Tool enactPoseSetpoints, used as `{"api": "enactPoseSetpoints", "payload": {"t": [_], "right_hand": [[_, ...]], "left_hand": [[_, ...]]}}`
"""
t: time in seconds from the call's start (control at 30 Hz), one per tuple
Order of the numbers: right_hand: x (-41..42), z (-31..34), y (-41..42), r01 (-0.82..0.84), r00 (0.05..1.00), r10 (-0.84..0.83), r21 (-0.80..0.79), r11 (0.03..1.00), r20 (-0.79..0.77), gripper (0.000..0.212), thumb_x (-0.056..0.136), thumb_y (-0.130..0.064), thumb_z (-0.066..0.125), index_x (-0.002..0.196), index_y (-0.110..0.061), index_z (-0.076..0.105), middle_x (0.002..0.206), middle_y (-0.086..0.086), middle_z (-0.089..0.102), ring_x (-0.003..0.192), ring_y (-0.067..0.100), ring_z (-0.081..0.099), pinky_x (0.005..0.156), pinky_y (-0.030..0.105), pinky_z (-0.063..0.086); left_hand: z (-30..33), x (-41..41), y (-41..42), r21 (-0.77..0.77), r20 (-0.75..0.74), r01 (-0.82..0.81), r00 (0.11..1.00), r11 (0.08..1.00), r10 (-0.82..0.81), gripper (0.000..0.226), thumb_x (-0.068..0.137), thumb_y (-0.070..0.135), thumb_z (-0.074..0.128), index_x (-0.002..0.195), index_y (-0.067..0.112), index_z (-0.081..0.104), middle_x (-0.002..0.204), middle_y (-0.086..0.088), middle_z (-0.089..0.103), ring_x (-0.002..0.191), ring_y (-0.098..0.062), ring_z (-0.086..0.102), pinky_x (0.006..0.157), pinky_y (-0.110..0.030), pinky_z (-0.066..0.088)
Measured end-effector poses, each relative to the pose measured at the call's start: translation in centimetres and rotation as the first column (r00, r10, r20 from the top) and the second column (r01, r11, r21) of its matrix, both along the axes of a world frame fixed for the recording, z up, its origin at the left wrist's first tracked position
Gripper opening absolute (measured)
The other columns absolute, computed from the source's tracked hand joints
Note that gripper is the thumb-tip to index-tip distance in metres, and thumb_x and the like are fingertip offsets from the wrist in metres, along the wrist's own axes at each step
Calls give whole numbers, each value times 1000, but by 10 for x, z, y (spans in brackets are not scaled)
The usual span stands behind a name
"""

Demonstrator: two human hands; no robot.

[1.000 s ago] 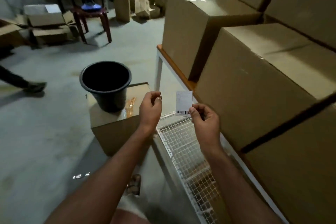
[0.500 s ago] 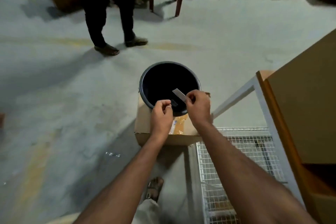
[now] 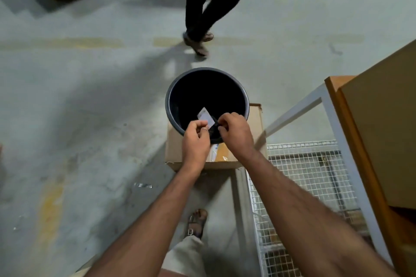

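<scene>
Over the bucket (image 3: 225, 87) my left hand (image 3: 195, 141) pinches the slip (image 3: 205, 116) to bin it; right hand (image 3: 235, 134) curled, grasp unclear.

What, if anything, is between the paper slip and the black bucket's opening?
Nothing visible. The left hand and right hand hold the paper slip at their fingertips right over the black bucket's open mouth, inside its rim; the mouth is uncovered.
</scene>
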State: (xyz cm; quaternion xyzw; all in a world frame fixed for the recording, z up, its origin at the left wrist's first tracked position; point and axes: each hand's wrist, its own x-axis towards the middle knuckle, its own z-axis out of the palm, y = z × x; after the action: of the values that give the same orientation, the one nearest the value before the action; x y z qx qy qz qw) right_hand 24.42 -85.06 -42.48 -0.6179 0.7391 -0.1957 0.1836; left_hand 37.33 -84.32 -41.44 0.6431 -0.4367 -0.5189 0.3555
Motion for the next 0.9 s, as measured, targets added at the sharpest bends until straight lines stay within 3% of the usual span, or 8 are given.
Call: {"api": "enactPoseSetpoints", "payload": {"t": [0.13,0.33,0.47,0.6,0.73,0.9], "right_hand": [[-1,16,14,76,995,-66,-138,988,75,9,87,-10,66,95,-13,69,88,2,64,84,18,57,73,37,51],[-25,75,78,212,973,-166,-327,921,161,12,90,-11,66,102,-10,68,95,1,67,88,16,60,79,35,52],[-50,129,151,371,918,-288,-337,865,271,24,94,-13,64,118,-13,64,108,-2,65,99,10,62,83,23,54],[-60,180,239,485,871,-375,-437,758,316,25,95,-17,63,120,-18,63,108,-5,65,97,8,63,76,24,56],[-51,226,339,574,815,-485,-551,606,317,26,94,-18,64,120,-16,63,109,-3,65,99,6,62,79,15,52],[-21,265,488,597,770,-551,-667,446,321,22,96,-16,62,118,-14,64,105,-3,66,97,10,64,78,22,54]], "left_hand": [[16,-5,3,-54,-35,18,999,998,-20,17,100,11,53,113,17,64,102,11,66,101,-6,63,84,-17,49],[54,-35,26,-209,-106,133,982,969,-157,17,99,9,53,110,16,64,101,8,68,99,-5,65,91,-26,52],[95,-69,66,-338,-170,244,934,909,-314,16,97,13,53,107,19,63,99,9,67,92,-4,63,87,-25,51],[155,-97,133,-452,-222,363,839,815,-496,18,99,8,52,110,19,62,103,8,67,93,4,62,81,-10,46],[211,-108,219,-589,-240,433,713,683,-659,20,101,8,51,117,15,61,107,9,66,100,1,63,83,-13,49],[251,-92,360,-688,-252,492,528,534,-811,21,102,10,50,120,16,59,111,3,66,106,-6,64,87,-19,51]]}}
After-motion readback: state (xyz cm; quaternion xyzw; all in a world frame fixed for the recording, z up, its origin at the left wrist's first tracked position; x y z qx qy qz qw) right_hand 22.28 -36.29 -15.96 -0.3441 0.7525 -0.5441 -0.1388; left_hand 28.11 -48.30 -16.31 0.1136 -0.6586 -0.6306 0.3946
